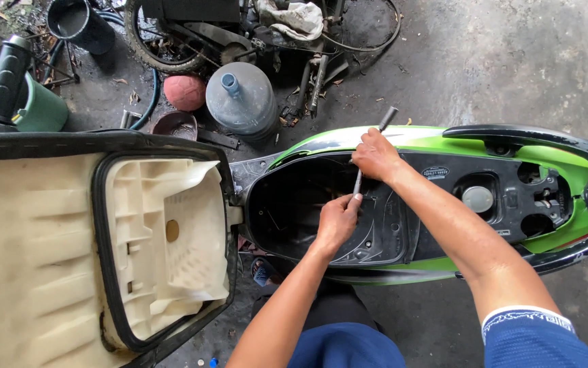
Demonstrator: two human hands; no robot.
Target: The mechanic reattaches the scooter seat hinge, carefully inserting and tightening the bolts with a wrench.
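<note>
While leaning over scooter on stained concrete floor: seat flipped up at left, bay open with rim close on all sides. Right hand fisted around rod, slanting down into bay; left hand pinching rod's lower end, fingers curled together.

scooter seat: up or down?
Up. The seat is swung open, its pale ribbed underside facing the camera, and the black storage bin below is exposed, with both hands working inside it.
</note>
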